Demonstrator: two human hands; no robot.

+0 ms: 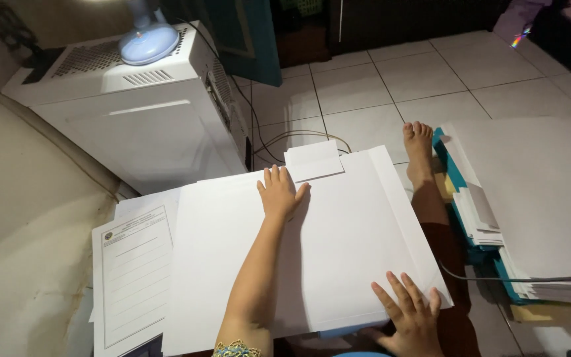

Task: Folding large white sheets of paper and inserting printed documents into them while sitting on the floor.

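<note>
We see our left hand [280, 193] laid flat, fingers spread, on the far part of a large white sheet [312, 244] that lies across our lap, over the tiled floor [391, 86]. Our right hand [412, 316] rests open at the sheet's near right corner, fingers splayed on top; neither grip is closed on anything, both only press down.

The sheet looks to us like thin card or a big envelope: light, fairly stiff, smooth and likely slippery under a palm, and easy to crease at its folded right flap. We judge the edges and corners the best places to take hold, with thumb beneath and fingers above.

A small white folded card [314, 160] sits at the sheet's far edge, just beside our left fingertips. To the left, a printed form [133, 277] pokes out from under the sheet. To the right, a tall stack of white papers [536, 205] rests on teal folders beside our bare foot [419, 149]. A white appliance [133, 112] stands at the far left; what it holds is hidden.
</note>
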